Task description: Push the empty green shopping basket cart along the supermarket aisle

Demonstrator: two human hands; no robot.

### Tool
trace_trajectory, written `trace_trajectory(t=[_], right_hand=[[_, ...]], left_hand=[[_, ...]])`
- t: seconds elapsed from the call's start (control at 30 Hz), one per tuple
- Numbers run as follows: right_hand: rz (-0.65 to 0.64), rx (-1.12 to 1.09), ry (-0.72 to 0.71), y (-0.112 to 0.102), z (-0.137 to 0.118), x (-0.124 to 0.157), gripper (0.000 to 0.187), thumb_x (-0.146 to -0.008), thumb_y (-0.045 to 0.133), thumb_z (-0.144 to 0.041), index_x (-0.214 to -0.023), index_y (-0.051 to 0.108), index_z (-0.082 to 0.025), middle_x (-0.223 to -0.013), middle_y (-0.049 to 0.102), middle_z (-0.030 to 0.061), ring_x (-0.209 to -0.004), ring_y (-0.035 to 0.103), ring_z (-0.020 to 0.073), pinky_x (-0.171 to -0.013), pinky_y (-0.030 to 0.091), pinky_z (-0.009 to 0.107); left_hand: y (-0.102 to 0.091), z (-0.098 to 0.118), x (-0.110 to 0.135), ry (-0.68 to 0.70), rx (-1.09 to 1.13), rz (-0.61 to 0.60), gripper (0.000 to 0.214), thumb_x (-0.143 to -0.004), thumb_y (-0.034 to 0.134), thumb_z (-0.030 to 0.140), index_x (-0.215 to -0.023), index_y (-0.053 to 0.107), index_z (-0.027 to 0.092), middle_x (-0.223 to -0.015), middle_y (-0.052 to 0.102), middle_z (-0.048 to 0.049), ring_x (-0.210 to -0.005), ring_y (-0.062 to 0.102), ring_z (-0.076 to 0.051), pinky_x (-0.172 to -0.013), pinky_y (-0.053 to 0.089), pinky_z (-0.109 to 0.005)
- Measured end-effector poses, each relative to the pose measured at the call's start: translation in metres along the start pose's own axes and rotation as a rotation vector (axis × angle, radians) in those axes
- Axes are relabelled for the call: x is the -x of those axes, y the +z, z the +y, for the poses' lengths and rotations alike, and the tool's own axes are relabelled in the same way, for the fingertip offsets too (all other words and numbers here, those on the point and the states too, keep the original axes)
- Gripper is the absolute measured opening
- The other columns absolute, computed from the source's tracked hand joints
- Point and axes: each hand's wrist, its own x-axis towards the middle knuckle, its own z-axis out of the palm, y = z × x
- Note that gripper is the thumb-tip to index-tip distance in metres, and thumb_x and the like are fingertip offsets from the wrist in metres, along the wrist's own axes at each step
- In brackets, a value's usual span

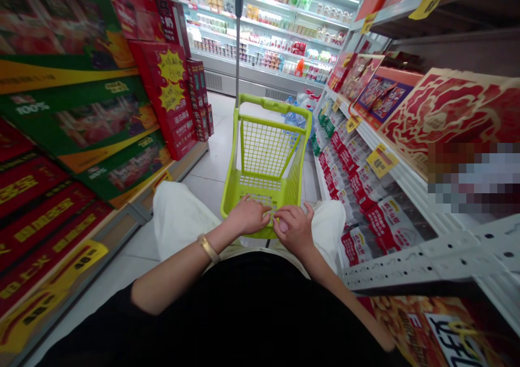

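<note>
A lime-green plastic shopping basket (306,139) with mesh panels stands between my knees, its open side toward me. Over its near edge, my left hand (249,216) has its fingers curled inward, a gold watch or bracelet (208,248) round the wrist. Close beside it, my right hand (298,229) is bent with the fingertips drawn together. A small pinkish patch shows under those fingers; whether it is an object or skin is unclear. The fingertips of both hands nearly meet. From the basket's far left corner rises a long thin grey pole (238,53).
Stacked green drink cartons (81,123) and red boxes (162,96) line the left side. On the right, a metal shelf (390,172) holds gift boxes above bagged packs (365,194). A lit refrigerated display (268,37) crosses the aisle's end, with bottled water (296,120) nearer.
</note>
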Motion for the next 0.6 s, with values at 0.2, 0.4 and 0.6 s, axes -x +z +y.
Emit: trace_trajectory(t=[0.2, 0.4, 0.6], right_hand=[[0.068, 0.038, 0.028, -0.008, 0.014, -0.008, 0.007, -0.087, 0.067, -0.022, -0.084, 0.071, -0.026, -0.089, 0.075, -0.002, -0.088, 0.066, 0.0182, -0.114, 0.019, 0.045], [0.086, 0.083, 0.036, -0.014, 0.033, -0.016, 0.01, -0.088, 0.065, -0.021, -0.082, 0.071, -0.026, -0.086, 0.074, -0.0019, -0.084, 0.067, 0.0178, -0.112, 0.023, 0.043], [0.182, 0.121, 0.084, -0.022, 0.054, -0.019, 0.011, -0.091, 0.063, -0.025, -0.083, 0.071, -0.025, -0.088, 0.074, 0.0007, -0.086, 0.067, 0.0192, -0.112, 0.025, 0.045]], left_hand=[[0.001, 0.005, 0.005, 0.022, 0.011, 0.022, 0.044, -0.1, 0.042, 0.04, -0.129, 0.071, 0.025, -0.116, 0.077, -0.0122, -0.111, 0.07, -0.029, -0.114, 0.037, -0.052], [0.003, 0.014, 0.002, 0.04, 0.04, 0.03, 0.043, -0.1, 0.042, 0.039, -0.126, 0.072, 0.022, -0.113, 0.077, -0.0122, -0.11, 0.071, -0.03, -0.115, 0.035, -0.054], [0.003, 0.012, 0.002, 0.04, 0.054, 0.02, 0.044, -0.1, 0.042, 0.039, -0.128, 0.071, 0.021, -0.114, 0.077, -0.0123, -0.11, 0.071, -0.03, -0.114, 0.036, -0.055]])
